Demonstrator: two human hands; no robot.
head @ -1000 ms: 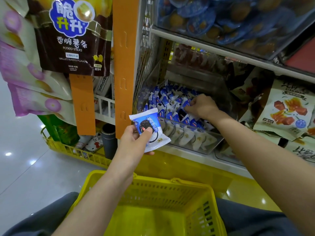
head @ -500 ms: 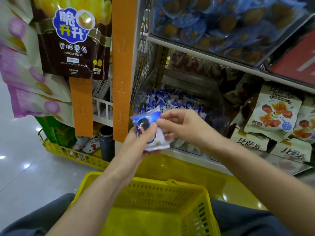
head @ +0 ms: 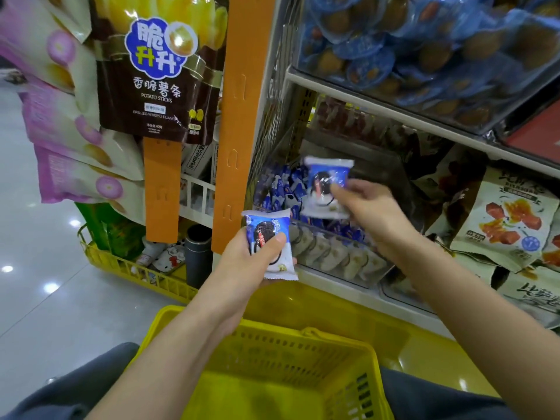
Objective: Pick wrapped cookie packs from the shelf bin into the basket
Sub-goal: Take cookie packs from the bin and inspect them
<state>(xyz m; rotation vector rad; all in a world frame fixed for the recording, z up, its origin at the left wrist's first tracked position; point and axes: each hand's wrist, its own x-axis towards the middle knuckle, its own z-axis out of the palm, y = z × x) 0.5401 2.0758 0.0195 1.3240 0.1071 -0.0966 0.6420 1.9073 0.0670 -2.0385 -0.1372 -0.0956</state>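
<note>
My left hand (head: 256, 256) grips a blue-and-white wrapped cookie pack (head: 270, 242) upright in front of the shelf, thumb across its face. My right hand (head: 368, 207) pinches a second cookie pack (head: 325, 186) by its right side, held above the clear shelf bin (head: 342, 259), which holds several more blue packs (head: 281, 189). The yellow basket (head: 272, 371) sits on my lap directly below both hands; its visible inside shows no packs.
An orange upright strip (head: 239, 116) stands left of the bin. Potato-stick bags (head: 154, 74) hang at upper left. Snack pouches (head: 509, 222) lie right of the bin. A shelf of blue-wrapped snacks (head: 409, 53) is overhead. A low yellow wire rack (head: 133, 268) stands on the shiny floor.
My right hand left the bin, met the left hand's pack, and now holds a second pack raised above the bin. My left hand kept its pack and dropped slightly.
</note>
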